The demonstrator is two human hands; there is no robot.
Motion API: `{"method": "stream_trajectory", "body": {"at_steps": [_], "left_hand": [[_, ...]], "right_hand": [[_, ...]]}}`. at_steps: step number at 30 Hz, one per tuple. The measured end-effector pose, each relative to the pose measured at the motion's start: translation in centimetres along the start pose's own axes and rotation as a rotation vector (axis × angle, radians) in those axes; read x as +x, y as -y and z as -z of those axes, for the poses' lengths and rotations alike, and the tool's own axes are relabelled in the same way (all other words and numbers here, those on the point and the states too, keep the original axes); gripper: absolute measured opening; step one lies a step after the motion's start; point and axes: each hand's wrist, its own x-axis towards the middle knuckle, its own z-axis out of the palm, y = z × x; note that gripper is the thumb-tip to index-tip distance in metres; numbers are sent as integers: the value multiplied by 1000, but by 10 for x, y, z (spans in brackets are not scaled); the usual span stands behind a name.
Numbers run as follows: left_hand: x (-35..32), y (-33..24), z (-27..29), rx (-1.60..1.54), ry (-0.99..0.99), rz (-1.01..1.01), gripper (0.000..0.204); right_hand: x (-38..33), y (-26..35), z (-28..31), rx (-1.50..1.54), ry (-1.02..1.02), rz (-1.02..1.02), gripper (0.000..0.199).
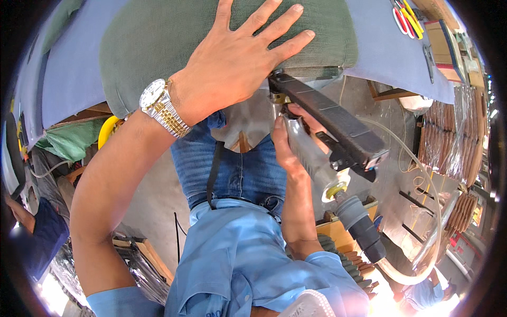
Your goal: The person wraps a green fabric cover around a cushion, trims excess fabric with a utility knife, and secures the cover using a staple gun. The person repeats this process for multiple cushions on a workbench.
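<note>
My left hand (pixel 245 55) lies flat with its fingers spread on a dark green fabric-covered pad (pixel 142 47), which looks like a seat cushion. A wristwatch is on that arm. My right hand (pixel 289 145) is wrapped round the grip of a pneumatic staple gun (pixel 332 119) with a long black magazine and a metal body. Its nose end is close to the pad's near edge, below my left fingers; whether they touch I cannot tell. A pale air hose (pixel 437 222) runs to the dark coupling at the tool's lower end.
The pad rests on a table with a blue-grey cover (pixel 377 58). Pliers or cutters with red and yellow handles (pixel 406 18) lie at the far right. Stacked brown pieces in clear plastic (pixel 449 134) stand at right. A green cloth (pixel 74 138) hangs at left; another person's arm (pixel 22 215) shows there.
</note>
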Motion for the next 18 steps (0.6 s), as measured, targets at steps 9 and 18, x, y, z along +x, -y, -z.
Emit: {"method": "stream_trajectory", "body": {"at_steps": [9, 18], "left_hand": [[3, -4, 2, 21, 52, 9, 68], [1, 9, 7, -111, 232, -13, 87]], "right_hand": [[1, 4, -11, 245, -166, -201, 29], [-26, 3, -45, 594, -226, -429, 37]]}}
